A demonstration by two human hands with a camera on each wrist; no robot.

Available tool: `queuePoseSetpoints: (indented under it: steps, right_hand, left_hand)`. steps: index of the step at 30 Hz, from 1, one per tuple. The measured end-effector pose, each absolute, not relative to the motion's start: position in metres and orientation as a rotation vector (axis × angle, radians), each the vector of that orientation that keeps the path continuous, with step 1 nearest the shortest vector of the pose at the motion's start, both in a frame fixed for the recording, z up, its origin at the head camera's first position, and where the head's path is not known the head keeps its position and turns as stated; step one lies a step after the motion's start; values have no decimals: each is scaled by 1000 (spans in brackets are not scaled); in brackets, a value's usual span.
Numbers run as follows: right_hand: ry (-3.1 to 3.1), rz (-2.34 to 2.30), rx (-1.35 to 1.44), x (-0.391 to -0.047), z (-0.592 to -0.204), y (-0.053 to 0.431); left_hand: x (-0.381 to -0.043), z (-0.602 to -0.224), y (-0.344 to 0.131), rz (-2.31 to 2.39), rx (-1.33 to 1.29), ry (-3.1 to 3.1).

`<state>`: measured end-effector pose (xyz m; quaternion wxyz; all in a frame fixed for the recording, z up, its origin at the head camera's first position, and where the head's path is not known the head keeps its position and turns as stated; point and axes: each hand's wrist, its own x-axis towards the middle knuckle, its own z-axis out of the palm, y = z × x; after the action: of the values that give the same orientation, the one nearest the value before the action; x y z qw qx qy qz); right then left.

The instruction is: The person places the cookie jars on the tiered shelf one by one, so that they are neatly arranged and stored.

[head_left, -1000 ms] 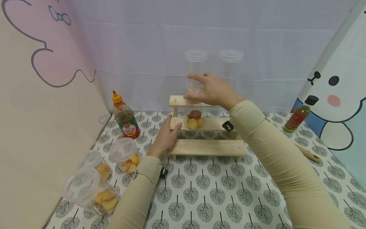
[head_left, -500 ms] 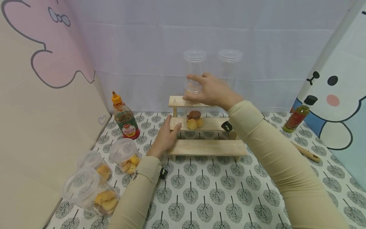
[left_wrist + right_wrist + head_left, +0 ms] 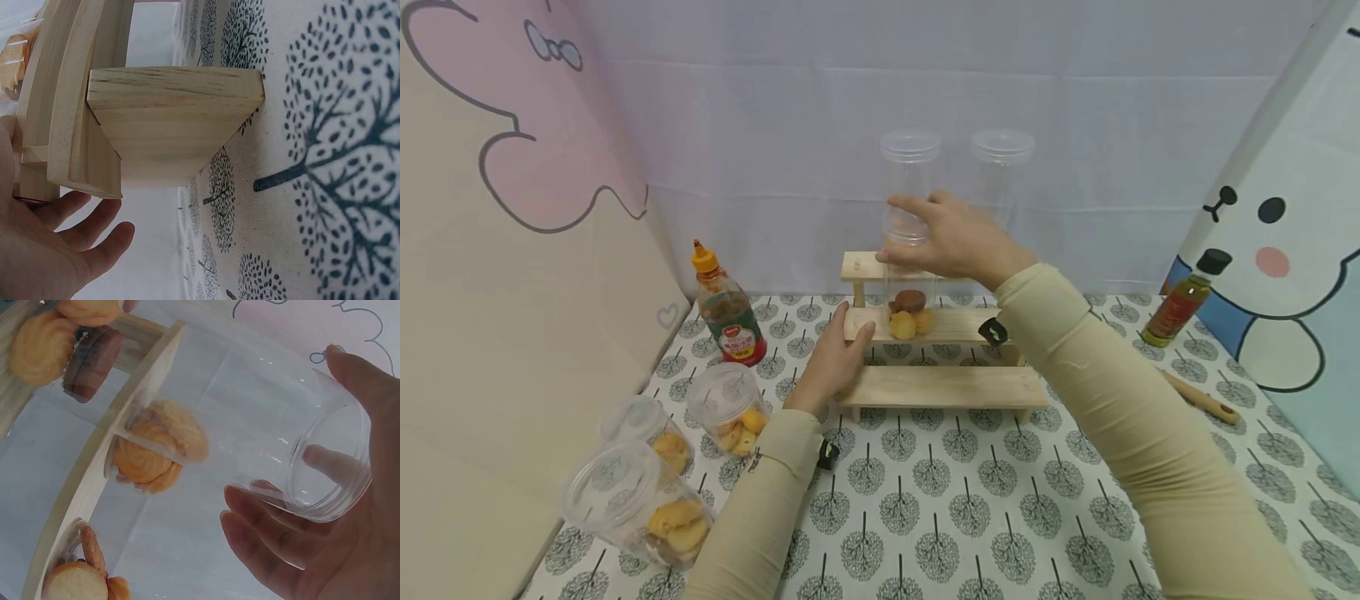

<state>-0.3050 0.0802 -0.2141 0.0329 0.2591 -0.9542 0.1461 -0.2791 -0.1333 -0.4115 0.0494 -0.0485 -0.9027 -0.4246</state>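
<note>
A pale wooden three-tier rack stands on the tablecloth. On its middle tier sits a clear lidded jar with biscuits at the bottom. My right hand holds this jar around its lid end; in the right wrist view the thumb and fingers curve about the clear lid. My left hand grips the left end of the rack, and in the left wrist view its fingers bend at the board ends. Behind the right hand, two tall clear jars stand on the top tier, partly hidden.
Several biscuit jars are grouped at the left: an upright one, a smaller one and a tilted one. A sauce bottle stands behind them. At the right are an oil bottle and a wooden handle.
</note>
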Motion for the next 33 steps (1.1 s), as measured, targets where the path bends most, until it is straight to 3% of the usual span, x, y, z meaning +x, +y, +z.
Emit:
queuePoseSetpoints:
  steps: [12,23,33]
  right_hand:
    - [-2918,523,765,-300,-213,90]
    - [-2783,700,694,-272,-215,142]
    - [-2688,894,475,-261,-260,203]
  left_hand:
    - [-278,-410,-134,-1293,-147,-2758]
    - [-277,-411,-138,-1288,-146,-2761]
    - [-277,-409,-140,-1309,-166,-2762]
